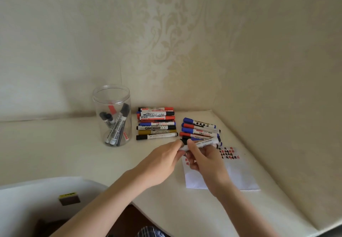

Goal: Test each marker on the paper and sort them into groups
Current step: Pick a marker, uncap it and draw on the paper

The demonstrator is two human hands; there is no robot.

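Both hands hold one white marker [203, 143] with a black cap just above the paper. My left hand [164, 161] pinches the cap end; my right hand [205, 161] grips the barrel. The white paper [238, 174] lies under my right hand and carries red and black test scribbles near its far edge. A stacked pile of markers [156, 123] sits behind the hands, and a second row of blue- and red-capped markers [200, 128] lies to its right. A clear jar [112, 114] at the left holds several markers.
The cream table [74, 144] meets a patterned wall at the back and right. A white chair back [37, 199] with a small brown label is at the lower left. Plaid fabric shows at the bottom edge.
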